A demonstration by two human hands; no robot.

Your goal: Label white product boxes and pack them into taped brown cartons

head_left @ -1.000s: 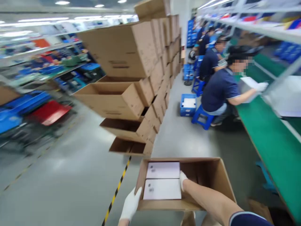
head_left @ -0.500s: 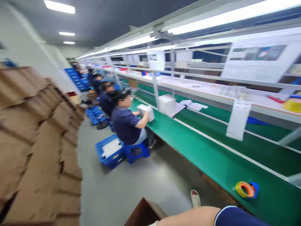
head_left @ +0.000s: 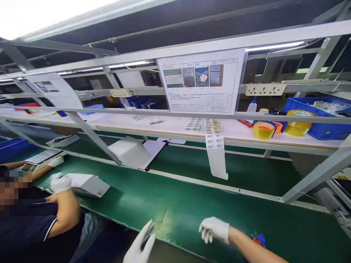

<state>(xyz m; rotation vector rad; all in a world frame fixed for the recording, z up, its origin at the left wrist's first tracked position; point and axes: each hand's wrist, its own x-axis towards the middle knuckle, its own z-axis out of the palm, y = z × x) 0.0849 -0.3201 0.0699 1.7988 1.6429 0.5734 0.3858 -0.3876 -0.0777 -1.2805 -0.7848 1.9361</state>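
Note:
My left hand (head_left: 139,244), in a white glove, reaches in at the bottom edge. Its thumb and fingers are spread, with nothing between them. Over the green bench top (head_left: 153,197), my gloved right hand (head_left: 215,229) hangs with its fingers loosely bent and a little apart; I see nothing in it. A tape dispenser (head_left: 260,240) with blue and orange parts lies by my right forearm, partly hidden by it. From the shelf (head_left: 175,128) above, a strip of barcode labels (head_left: 215,153) hangs down beyond my right hand, with a tape roll (head_left: 215,126) on its upper part.
At the left, a co-worker (head_left: 30,223) has a gloved hand on a white box (head_left: 89,184). Another white box (head_left: 128,151) stands behind the slanted post (head_left: 93,137). Yellow tape rolls (head_left: 298,124) and a blue bin (head_left: 326,128) sit on the shelf at right.
My view has swung right, from the aisle and stacked cartons to the bench. Both my gloved hands now show over or beside the bench; earlier only a forearm and sleeve showed.

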